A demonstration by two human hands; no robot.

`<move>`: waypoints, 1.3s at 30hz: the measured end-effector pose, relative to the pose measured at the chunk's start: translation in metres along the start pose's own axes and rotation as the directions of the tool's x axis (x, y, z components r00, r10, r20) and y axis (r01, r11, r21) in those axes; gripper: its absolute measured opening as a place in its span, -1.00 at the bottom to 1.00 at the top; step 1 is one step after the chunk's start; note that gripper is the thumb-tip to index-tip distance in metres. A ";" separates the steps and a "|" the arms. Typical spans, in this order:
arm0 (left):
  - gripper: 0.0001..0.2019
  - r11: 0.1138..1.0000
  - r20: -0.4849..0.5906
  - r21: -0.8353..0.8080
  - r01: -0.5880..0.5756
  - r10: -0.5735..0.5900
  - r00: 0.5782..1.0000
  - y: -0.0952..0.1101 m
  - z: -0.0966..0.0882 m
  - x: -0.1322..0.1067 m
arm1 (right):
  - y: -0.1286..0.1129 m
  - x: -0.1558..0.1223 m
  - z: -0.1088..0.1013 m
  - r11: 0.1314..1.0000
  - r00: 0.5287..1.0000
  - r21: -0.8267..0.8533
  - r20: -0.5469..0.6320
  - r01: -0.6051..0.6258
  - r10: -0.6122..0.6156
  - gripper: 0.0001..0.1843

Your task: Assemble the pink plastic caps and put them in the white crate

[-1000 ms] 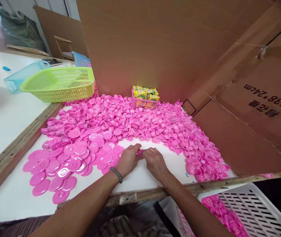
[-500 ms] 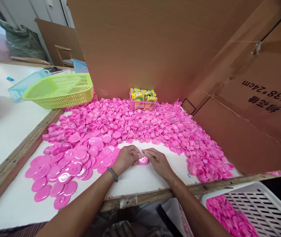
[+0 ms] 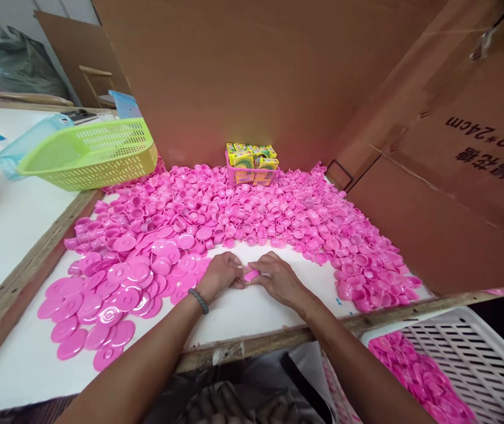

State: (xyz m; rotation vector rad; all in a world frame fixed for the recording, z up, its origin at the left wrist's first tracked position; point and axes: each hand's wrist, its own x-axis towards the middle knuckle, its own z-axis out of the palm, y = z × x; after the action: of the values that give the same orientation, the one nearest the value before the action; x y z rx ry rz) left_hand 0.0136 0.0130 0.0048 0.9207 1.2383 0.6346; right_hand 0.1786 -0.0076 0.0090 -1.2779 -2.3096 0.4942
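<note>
L hand [image 3: 225, 273] & R hand [image 3: 277, 279] pinch 1 pink bit [image 3: 252, 275] (part hid, can't tell its shape) btwn them in near mid, w/ discs [image 3: 109, 315] left & cups [image 3: 247, 228] far, I'd say for easy reach.

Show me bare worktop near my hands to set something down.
Free: white worktop between left hand, right hand and front wooden edge; also between right forearm and the pink cups at right, except small blue bits. Crowded: farther back, heaped with cups, and left, where pink discs overlap.
</note>
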 end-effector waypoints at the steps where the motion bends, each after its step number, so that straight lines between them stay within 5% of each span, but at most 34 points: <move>1: -0.64 1.000 -0.001 0.005 0.003 -0.003 1.000 0.001 0.000 0.000 | 0.000 0.000 0.000 1.000 1.000 -0.007 0.004 0.004 -0.004 -0.82; 11: -0.66 0.990 0.071 0.040 -0.139 0.136 0.988 -0.005 -0.002 0.000 | -0.012 -0.017 0.010 0.984 0.966 0.059 -0.191 -0.168 0.176 -0.77; 15: -0.70 0.988 0.141 0.064 -0.140 0.130 0.981 -0.004 -0.001 -0.003 | -0.014 -0.019 0.001 0.975 0.989 0.199 -0.089 -0.099 0.118 -0.65; 19: -0.70 0.994 0.143 0.045 -0.096 0.089 0.986 -0.001 0.001 -0.007 | -0.009 -0.016 -0.004 0.985 0.997 0.160 0.056 -0.066 0.058 -0.76; 33: -0.68 0.996 0.136 0.091 -0.015 0.002 0.991 -0.012 0.001 -0.006 | 0.006 -0.021 0.008 0.995 0.999 0.095 -0.040 0.009 -0.006 -0.67; 39: -0.65 0.991 0.180 0.072 -0.112 0.097 0.979 -0.011 0.001 -0.011 | -0.010 -0.026 0.008 0.991 0.988 0.051 -0.096 -0.120 0.124 -0.70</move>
State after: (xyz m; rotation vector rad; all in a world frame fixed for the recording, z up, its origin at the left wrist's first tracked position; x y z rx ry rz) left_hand 0.0112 -0.0018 0.0006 1.0927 1.0691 0.5753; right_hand 0.1795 -0.0354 0.0018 -1.3964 -2.1366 0.5086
